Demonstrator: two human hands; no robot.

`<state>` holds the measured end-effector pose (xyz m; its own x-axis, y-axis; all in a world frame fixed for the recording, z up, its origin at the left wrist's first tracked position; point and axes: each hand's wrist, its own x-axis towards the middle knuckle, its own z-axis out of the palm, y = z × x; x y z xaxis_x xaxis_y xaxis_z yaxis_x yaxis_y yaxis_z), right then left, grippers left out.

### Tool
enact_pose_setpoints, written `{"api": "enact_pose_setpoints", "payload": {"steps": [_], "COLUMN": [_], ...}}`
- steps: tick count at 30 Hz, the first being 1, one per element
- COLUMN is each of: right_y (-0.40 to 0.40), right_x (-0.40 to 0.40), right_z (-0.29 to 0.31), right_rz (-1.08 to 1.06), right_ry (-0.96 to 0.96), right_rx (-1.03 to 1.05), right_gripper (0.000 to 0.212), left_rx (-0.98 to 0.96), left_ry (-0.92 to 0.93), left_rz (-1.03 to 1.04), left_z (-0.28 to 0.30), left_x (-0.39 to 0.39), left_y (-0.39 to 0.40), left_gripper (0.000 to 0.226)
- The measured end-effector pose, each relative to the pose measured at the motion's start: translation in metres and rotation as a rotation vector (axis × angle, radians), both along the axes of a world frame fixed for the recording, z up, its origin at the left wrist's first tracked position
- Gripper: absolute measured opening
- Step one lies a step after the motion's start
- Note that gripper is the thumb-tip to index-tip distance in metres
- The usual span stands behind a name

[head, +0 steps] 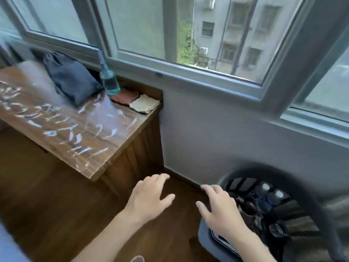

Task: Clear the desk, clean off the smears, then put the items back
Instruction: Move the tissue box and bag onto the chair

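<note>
Desk (105, 154) sits far-left of both hands, top covered in white smears (56, 120). Not cleared yet — a dark blue bag (71, 78) lies at the far edge by the window, a spray bottle (109, 80) stands upright just right of it, and two folded cloths lie at the far-right corner: a reddish one (125, 96) touching the bottle's base, a pale one (144, 105) beside it at the desk edge.

Left hand (149, 199): fingers loosely spread, palm down, holding nothing, over the wood floor near the desk's near-right corner. Right hand (221, 210): fingers also spread and relaxed, gripping nothing, hovering at the rim of a dark basket (211, 233) on the right (bottles inside, contents blurred — can't make out more).

Key relation: everything left on the desk lies up and to the left of the fingers, in a row running along the far edge. Left hand is clearly nearer; the right would have to cross over. Nearest item to the left hand looks like the pale cloth, then the reddish one, then the bottle (long axis vertical, so a side-on wrap around the body seems right).

My read: clearing is under way, wiping not started. Risk — knocking the bottle when lifting the reddish cloth touching it.
</note>
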<state>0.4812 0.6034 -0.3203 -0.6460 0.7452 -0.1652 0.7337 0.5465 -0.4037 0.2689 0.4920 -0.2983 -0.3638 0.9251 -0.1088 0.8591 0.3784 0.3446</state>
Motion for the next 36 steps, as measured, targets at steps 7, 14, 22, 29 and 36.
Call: {"api": "enact_pose_setpoints", "payload": {"steps": [7,14,22,29,36], "right_y": [-0.036,-0.075,-0.098,-0.088,-0.048], "right_x": [-0.147,-0.313,-0.451,-0.541,-0.649], "right_z": [0.045,0.086,0.110,0.111,0.108], "right_rz": [0.166,0.195,0.215,0.215,0.181], "right_ry": [0.033,0.086,0.112,0.137,0.280], "right_rx": [0.050,0.105,0.107,0.119,0.100], "right_gripper": [0.052,0.047,0.052,0.048,0.030], "left_rx": [0.065,0.069,0.065,0.063,0.077], "left_ry": [0.044,0.095,0.071,0.011,-0.021], "left_rz": [0.142,0.161,0.137,0.161,0.141], "left_z": [0.053,0.086,0.116,0.116,0.107], "left_x": [-0.141,-0.293,-0.426,-0.526,-0.625], "left_y": [-0.072,-0.120,-0.141,-0.130,-0.096], "left_gripper": [0.058,0.052,0.051,0.051,0.052]}}
